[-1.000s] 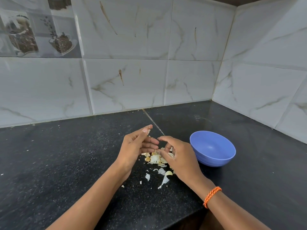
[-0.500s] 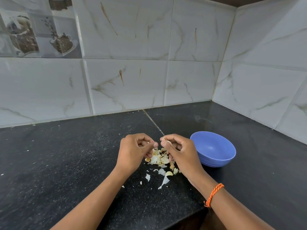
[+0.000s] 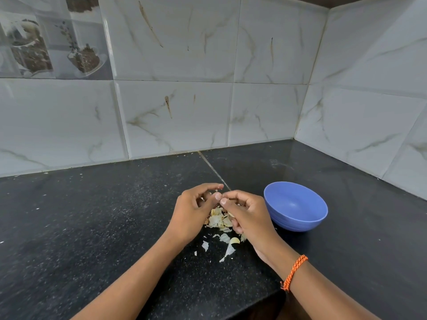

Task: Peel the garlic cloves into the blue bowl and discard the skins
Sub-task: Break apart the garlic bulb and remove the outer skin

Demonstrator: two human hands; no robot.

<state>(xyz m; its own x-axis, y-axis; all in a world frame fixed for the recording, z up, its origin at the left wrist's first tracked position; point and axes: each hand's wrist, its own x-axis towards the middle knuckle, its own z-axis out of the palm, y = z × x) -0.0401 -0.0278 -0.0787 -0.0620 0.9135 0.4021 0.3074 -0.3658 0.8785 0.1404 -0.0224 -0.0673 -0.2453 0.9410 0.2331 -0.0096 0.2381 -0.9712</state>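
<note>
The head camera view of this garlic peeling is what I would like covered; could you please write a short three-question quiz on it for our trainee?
1. True or false: the blue bowl stands to the right of both hands.
2. Where does the pile of garlic skins lie? A) inside the bowl B) on the black counter below the hands C) against the tiled wall
3. Fill in: an orange ______ circles the right wrist.

Key
1. True; it is beside the right hand, away from the left hand.
2. B.
3. Bracelet.
</note>
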